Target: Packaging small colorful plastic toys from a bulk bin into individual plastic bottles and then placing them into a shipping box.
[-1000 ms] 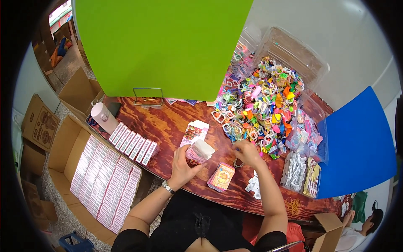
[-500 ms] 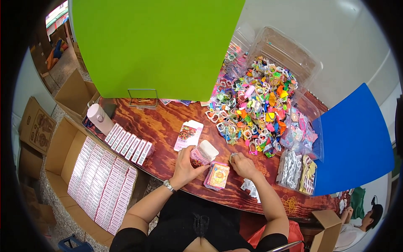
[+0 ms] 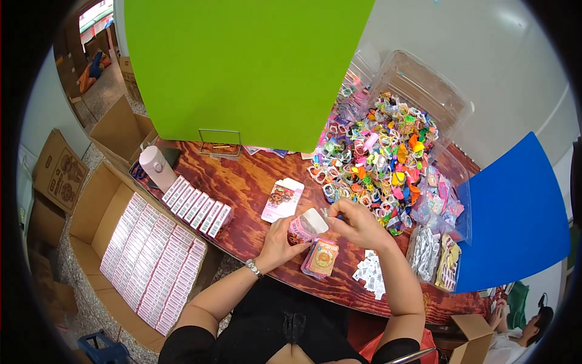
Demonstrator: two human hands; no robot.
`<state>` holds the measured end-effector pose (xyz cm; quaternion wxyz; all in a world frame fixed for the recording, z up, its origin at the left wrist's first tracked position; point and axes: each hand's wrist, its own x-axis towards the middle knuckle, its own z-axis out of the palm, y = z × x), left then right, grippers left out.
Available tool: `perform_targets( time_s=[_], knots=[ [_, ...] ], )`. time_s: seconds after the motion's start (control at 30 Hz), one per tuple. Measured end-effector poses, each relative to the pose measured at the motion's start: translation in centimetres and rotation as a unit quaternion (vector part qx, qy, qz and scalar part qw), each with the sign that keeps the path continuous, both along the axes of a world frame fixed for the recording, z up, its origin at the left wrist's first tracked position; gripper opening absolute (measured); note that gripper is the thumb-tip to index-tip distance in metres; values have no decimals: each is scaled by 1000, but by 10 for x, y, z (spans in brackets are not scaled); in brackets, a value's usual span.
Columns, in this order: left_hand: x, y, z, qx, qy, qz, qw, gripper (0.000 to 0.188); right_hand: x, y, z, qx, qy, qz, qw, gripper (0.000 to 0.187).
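Observation:
My left hand (image 3: 277, 247) is closed around a small pink carton (image 3: 303, 228), tilted with its white flap raised. Beside the carton's mouth, my right hand (image 3: 359, 225) pinches something small and pale, too small to name. Just below the carton lies a stack of picture cards (image 3: 321, 259), an orange one on top. A second pink-and-white carton (image 3: 282, 200) rests on the table beyond my left hand. Past my right hand spreads a large heap of colourful plastic trinkets (image 3: 379, 155). White printed slips (image 3: 370, 273) lie scattered under my right forearm.
At left, a cardboard box (image 3: 88, 233) holds rows of pink-and-white cartons. A row of cartons (image 3: 197, 206) and a pink bottle (image 3: 156, 168) stand on the table edge. Silver packets (image 3: 424, 255) fill a right-hand tray. A green panel (image 3: 242, 73) rises behind; another person (image 3: 527, 330) sits far right.
My right hand has come up from the table, moving to the carton's mouth with something small in its fingers. My left hand keeps holding the carton. The whole view has shifted slightly.

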<state>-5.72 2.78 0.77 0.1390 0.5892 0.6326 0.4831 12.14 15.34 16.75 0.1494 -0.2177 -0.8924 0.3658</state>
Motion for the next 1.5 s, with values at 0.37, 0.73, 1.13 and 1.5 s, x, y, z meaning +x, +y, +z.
perform_targets(
  time_s=[0.37, 0.73, 1.13, 1.5],
  knots=[
    [-2, -12, 4, 5, 6, 20, 1000, 80, -32, -16, -47, 58, -8, 2, 998, 21],
    [-3, -12, 21, -28, -3, 16, 999, 86, 44, -6, -32, 15, 69, -176, 982, 23],
    [23, 2, 33, -16, -61, -49, 997, 82, 227, -32, -164, 178, -311, -347, 867, 20],
    [33, 8, 27, -3, -64, -71, 995, 82, 234, -48, -134, 241, -149, -446, 849, 23]
  ],
)
